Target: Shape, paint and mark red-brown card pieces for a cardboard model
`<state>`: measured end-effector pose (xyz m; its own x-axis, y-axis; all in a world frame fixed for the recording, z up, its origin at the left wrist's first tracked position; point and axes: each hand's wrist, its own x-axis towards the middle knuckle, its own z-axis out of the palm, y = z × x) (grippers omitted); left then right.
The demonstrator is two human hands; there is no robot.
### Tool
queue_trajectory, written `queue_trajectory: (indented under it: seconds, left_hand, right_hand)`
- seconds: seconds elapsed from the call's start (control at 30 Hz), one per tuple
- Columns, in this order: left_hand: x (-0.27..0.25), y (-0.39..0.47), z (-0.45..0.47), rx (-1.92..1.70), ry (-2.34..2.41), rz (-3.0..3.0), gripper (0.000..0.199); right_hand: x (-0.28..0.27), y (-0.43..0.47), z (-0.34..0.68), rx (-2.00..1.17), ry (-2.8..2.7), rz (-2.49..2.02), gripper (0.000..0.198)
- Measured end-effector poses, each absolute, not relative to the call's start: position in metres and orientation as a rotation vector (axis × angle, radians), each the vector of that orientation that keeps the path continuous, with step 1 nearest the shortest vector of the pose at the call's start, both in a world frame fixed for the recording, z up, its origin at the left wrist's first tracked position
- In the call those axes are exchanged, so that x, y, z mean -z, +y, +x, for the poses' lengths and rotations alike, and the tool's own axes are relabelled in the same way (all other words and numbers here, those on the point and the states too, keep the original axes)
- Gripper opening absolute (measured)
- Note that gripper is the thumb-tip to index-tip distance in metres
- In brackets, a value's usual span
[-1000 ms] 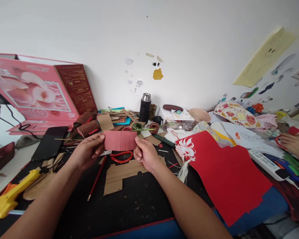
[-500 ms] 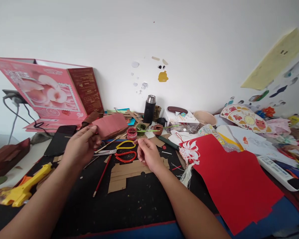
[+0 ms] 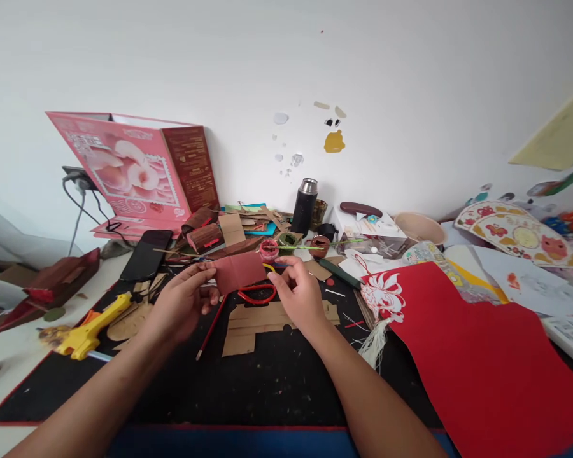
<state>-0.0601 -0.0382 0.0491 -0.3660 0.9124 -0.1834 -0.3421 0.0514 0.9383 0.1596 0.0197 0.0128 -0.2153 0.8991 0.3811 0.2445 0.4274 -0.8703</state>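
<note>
My left hand (image 3: 186, 299) pinches the left edge of a reddish-brown painted cardboard piece (image 3: 239, 272), which is held up over the desk with a faint crease down it. Close to the card's right edge is my right hand (image 3: 302, 294), its thumb and forefinger apart; whether a fingertip touches the edge I cannot tell. Behind and below the card lie scissors (image 3: 258, 299) with red and yellow handles, their blades hidden. A red pencil (image 3: 212, 327) and a cut piece of brown cardboard (image 3: 241, 334) rest on the black mat (image 3: 267, 394).
A yellow glue gun (image 3: 93, 329) lies at left, near a phone (image 3: 146, 256). Paint jars (image 3: 269, 248) and a black thermos (image 3: 305, 208) stand at the back. Red paper (image 3: 482, 343) and a white tassel (image 3: 375, 343) cover the right side. A pink box (image 3: 134, 168) leans against the wall.
The cardboard piece has come down and nearer, turned more upright between my hands. My right hand has opened its thumb and forefinger beside it. The view has swung left.
</note>
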Motion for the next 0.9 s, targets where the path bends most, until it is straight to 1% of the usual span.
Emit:
queue_trajectory:
  seconds: [0.1, 0.17, 0.23, 0.3, 0.37, 0.47, 0.53, 0.6, 0.7, 0.77, 0.83, 0.9]
  left_hand:
    - [-0.050, -0.049, -0.060, -1.540, 1.284, 0.553, 0.033]
    - [-0.051, -0.054, -0.059, -1.534, 1.274, 0.479, 0.029]
    - [-0.052, -0.058, -0.057, -1.488, 1.256, 0.427, 0.025]
    - [-0.052, -0.062, -0.054, -1.432, 1.227, 0.420, 0.024]
    - [-0.052, -0.065, -0.050, -1.388, 1.211, 0.453, 0.026]
    - [-0.056, -0.066, -0.044, -1.371, 1.196, 0.589, 0.038]
    - [-0.057, -0.063, -0.044, -1.364, 1.174, 0.756, 0.048]
    - [-0.055, -0.056, -0.049, -1.321, 1.223, 0.993, 0.051]
    - [-0.039, -0.037, -0.059, -1.162, 1.473, 1.513, 0.033]
    - [-0.023, -0.021, -0.060, -1.048, 1.585, 1.890, 0.021]
    - [-0.009, -0.006, -0.057, -0.817, 1.618, 2.295, 0.025]
    - [0.002, 0.007, -0.050, -0.736, 1.601, 2.385, 0.030]
  right_hand:
    - [-0.012, 0.015, 0.159, -0.804, -1.931, -0.920, 0.043]
    - [-0.010, 0.012, 0.158, -0.781, -2.066, -0.858, 0.055]
    - [-0.008, 0.011, 0.156, -0.743, -2.146, -0.840, 0.061]
    - [-0.006, 0.011, 0.156, -0.706, -2.175, -0.870, 0.055]
    - [-0.006, 0.011, 0.156, -0.684, -2.187, -0.908, 0.041]
    - [-0.005, 0.014, 0.156, -0.710, -2.141, -0.936, 0.022]
    - [-0.006, 0.016, 0.157, -0.772, -2.001, -0.965, 0.014]
    - [-0.008, 0.021, 0.158, -0.904, -1.765, -0.997, 0.023]
    - [-0.012, 0.029, 0.161, -1.190, -1.367, -0.985, 0.041]
    - [-0.012, 0.034, 0.162, -1.290, -1.220, -0.927, 0.048]
    - [-0.011, 0.037, 0.162, -1.315, -1.168, -0.894, 0.054]
    - [-0.008, 0.036, 0.160, -1.332, -1.168, -0.891, 0.056]
